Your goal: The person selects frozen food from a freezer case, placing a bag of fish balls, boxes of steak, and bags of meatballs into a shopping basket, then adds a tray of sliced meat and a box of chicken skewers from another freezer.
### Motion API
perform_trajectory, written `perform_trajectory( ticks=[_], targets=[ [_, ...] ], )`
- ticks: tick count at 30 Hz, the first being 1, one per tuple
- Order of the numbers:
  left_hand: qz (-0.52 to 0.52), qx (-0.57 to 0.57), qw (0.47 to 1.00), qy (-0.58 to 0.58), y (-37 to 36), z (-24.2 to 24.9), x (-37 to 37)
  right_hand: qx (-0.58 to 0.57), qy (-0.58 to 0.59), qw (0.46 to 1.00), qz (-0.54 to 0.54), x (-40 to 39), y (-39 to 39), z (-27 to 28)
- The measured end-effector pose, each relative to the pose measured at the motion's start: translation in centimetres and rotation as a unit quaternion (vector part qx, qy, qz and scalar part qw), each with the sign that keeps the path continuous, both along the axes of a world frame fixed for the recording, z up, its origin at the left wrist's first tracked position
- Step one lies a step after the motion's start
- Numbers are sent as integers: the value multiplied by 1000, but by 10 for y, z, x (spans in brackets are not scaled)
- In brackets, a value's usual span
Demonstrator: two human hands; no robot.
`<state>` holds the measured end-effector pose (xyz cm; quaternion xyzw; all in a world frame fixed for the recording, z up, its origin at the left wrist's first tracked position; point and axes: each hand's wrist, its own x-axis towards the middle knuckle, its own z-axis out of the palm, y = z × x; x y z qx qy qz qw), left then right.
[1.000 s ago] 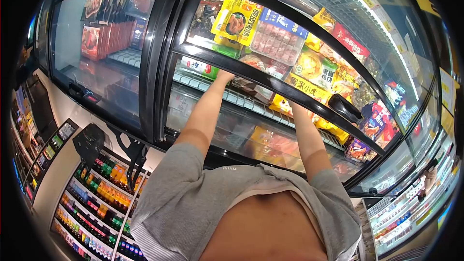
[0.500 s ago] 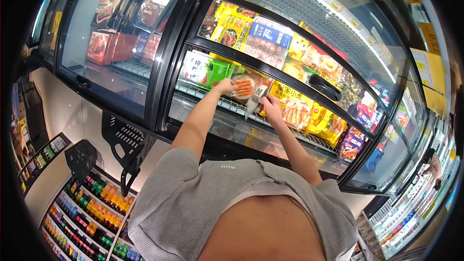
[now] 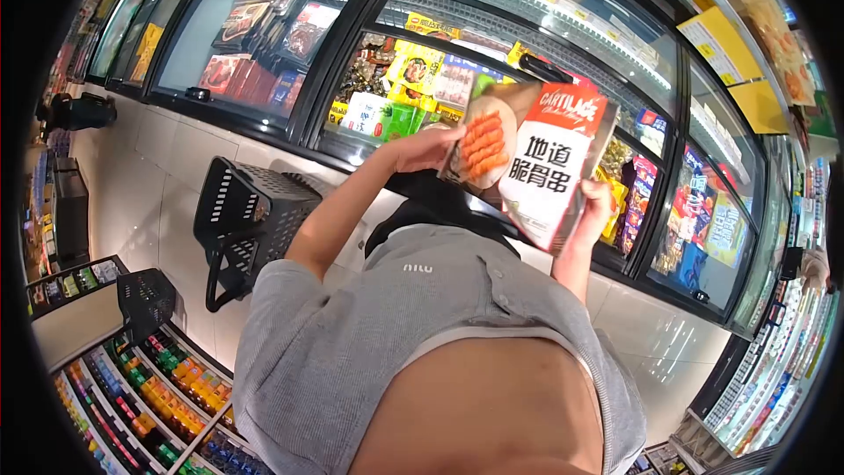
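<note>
A package of cartilage skewers (image 3: 549,158), red and white with a picture of orange skewers on a plate, is held up in front of me over the near edge of the freezer. My left hand (image 3: 426,149) grips its left edge. Around the lower right edge my right hand (image 3: 593,207) is closed. The front faces me, slightly tilted. Behind it, the freezer (image 3: 338,79) holds several bags, among them a green and white bag (image 3: 378,119) and a yellow bag (image 3: 413,70); the package hides part of the contents.
A black perforated shopping basket (image 3: 264,202) stands on the tiled floor to my left, with another black basket (image 3: 145,299) farther back. Shelves of bottles (image 3: 176,378) lie at the lower left. Yellow price signs (image 3: 716,44) hang at the upper right. Black-framed glass panels cover the freezer sections.
Both hands have come up out of the freezer toward me with the package. It has turned from nearly edge-on to showing its front. My view has shifted, and the basket shows more fully.
</note>
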<state>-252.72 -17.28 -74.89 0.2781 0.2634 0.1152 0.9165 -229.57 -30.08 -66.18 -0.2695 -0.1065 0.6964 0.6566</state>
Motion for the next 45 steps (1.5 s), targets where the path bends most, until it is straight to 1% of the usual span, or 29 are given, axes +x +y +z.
perform_trajectory(
  ticks=[1, 2, 3, 4, 5, 6, 8, 9, 12, 13, 14, 16, 18, 20, 21, 24, 26, 28, 29, 30, 32, 33, 34, 36, 38, 39, 43, 44, 45],
  targets=[
    [49, -9, 998, -33, -22, 16, 1, 12, 45, 999, 19, 0, -8, 20],
    [99, -18, 993, -68, -43, 29, 2, 64, 79, 994, 29, 11, -15, 22],
    [151, -28, 983, -104, -63, 37, 2, 74, 87, 993, 41, 23, -22, 20],
    [176, -6, 980, -95, -81, 37, 0, 86, 95, 990, 55, 32, -27, 21],
    [205, 16, 975, -86, -100, 33, -6, 103, 81, 990, 59, 33, -33, 24],
    [239, 37, 967, -78, -120, 30, -12, 78, -4, 996, 45, 34, -40, 28],
    [287, 85, 954, -27, -159, 32, -26, 46, -172, 984, 9, 50, -48, -1],
    [315, 105, 943, 2, -179, 32, -33, 43, -231, 972, 21, 45, -49, -5],
    [394, 191, 889, 136, -217, 52, -35, 5, -171, 979, 114, 29, -47, -1],
    [424, 211, 864, 172, -237, 60, -42, 24, -183, 964, 190, 20, -52, -12],
    [424, 226, 844, 237, -251, 63, -49, -50, -153, 949, 271, 13, -54, -21],
    [412, 254, 801, 353, -284, 66, -81, -69, -202, 911, 353, -28, -67, -42],
    [445, 293, 781, 326, -303, 72, -97, -109, -154, 895, 403, -55, -79, -61],
    [457, 326, 763, 320, -330, 64, -123, -78, -168, 886, 424, -90, -102, -74],
    [448, 328, 752, 355, -343, 66, -136, -101, -161, 880, 436, -108, -110, -78],
    [457, 343, 726, 382, -375, 71, -175, -95, -217, 858, 455, -152, -129, -81],
    [495, 310, 726, 362, -392, 58, -199, -103, -260, 849, 449, -181, -139, -85],
    [521, 288, 723, 350, -407, 52, -240, -65, -283, 842, 454, -227, -154, -74],
    [532, 278, 720, 347, -416, 50, -258, -72, -289, 834, 464, -245, -160, -74],
    [546, 267, 716, 342, -423, 48, -274, -39, -294, 841, 452, -269, -171, -61],
    [535, 239, 734, 342, -436, 51, -307, -26, -313, 836, 451, -303, -178, -61],
    [529, 224, 743, 343, -444, 53, -326, -29, -362, 809, 463, -323, -180, -60],
    [543, 215, 738, 338, -454, 54, -342, -12, -335, 831, 444, -344, -190, -58],
    [566, 204, 728, 329, -464, 56, -373, -21, -316, 824, 469, -380, -196, -51],
    [559, 184, 733, 342, -472, 57, -404, -7, -314, 827, 467, -414, -200, -40],
    [556, 172, 735, 348, -468, 55, -405, -1, -313, 823, 474, -416, -192, -43],
    [619, 147, 718, 283, -460, 35, -461, 0, -337, 802, 493, -478, -173, -39],
    [627, 145, 713, 279, -457, 26, -475, 36, -359, 797, 485, -495, -168, -35],
    [633, 143, 709, 276, -453, 20, -491, 30, -371, 783, 498, -510, -160, -36]
  ],
)
